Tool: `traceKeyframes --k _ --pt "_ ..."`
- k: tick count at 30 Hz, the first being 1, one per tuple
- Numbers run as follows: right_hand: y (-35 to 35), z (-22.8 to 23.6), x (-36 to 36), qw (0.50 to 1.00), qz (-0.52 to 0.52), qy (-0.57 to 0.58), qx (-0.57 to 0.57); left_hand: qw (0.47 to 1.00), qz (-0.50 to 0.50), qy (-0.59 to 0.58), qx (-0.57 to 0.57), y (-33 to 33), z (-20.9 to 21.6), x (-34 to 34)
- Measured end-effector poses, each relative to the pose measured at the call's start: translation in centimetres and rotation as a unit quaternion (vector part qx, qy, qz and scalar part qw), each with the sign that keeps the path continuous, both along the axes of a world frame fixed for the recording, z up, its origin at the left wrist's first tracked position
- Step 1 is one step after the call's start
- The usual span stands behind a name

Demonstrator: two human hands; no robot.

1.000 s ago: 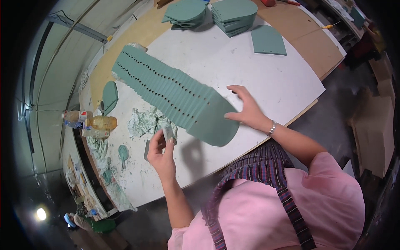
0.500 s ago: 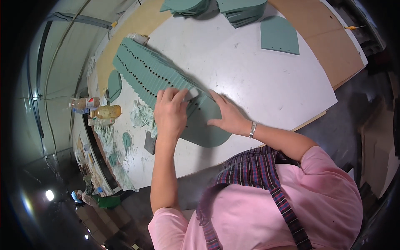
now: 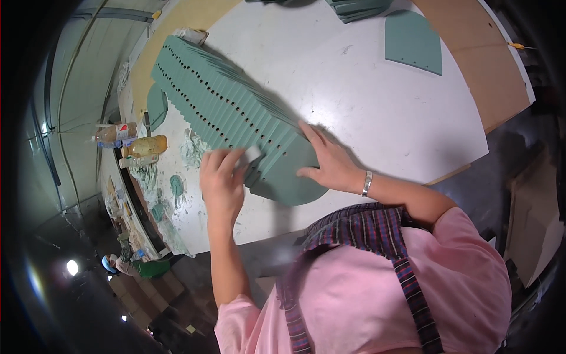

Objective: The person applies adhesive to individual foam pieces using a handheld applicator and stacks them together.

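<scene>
"Pinching what, that left hand (image 3: 221,180)?"
"A small pale block (image 3: 253,154), over the left edge of the fanned green panels (image 3: 207,93)."
"And their row?"
"Slants far left to near right; the right hand (image 3: 337,167), fingers spread, rests at its rounded end."

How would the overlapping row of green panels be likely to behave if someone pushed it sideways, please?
The row of green panels would probably shift piece by piece, since its overlapping edges look separate. Each seems fairly stiff: the end panel, touched by the right hand, looks flat and clean-edged. Rolling seems unlikely, given the broad faces.
</scene>
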State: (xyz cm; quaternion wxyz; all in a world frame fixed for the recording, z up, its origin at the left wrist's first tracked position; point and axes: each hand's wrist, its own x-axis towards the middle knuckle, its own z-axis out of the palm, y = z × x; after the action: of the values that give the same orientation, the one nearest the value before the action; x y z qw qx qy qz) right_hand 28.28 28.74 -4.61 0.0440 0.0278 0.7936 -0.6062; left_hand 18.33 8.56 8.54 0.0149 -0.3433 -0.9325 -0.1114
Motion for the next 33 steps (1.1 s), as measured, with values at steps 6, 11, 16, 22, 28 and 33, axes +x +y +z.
traceKeyframes --k 6,11,16,22,28,33 --pt "-0.1 0.1 -0.5 1.0 0.007 -0.002 0.004 0.676 0.323 -0.345 0.566 -5.5 -3.7 7.7" --pt "0.1 0.4 -0.3 0.997 0.008 0.056 0.055 0.515 0.316 -0.414 0.681 -3.1 -4.1 10.3" --pt "-0.2 0.9 -0.7 0.997 0.029 0.042 0.062 0.802 0.307 -0.244 0.45 -4.0 -2.9 7.8" --pt "-1.0 1.3 -0.6 0.998 0.026 0.04 0.029 0.987 0.072 0.04 0.139 5.8 -2.0 3.4" --pt "-0.1 0.5 -0.5 0.999 0.026 0.025 0.028 0.989 0.146 0.003 -0.001 1.2 0.2 4.5" --pt "-0.7 0.3 -0.6 0.999 0.026 0.042 0.017 0.993 0.033 0.085 0.08 6.4 -0.3 2.8"
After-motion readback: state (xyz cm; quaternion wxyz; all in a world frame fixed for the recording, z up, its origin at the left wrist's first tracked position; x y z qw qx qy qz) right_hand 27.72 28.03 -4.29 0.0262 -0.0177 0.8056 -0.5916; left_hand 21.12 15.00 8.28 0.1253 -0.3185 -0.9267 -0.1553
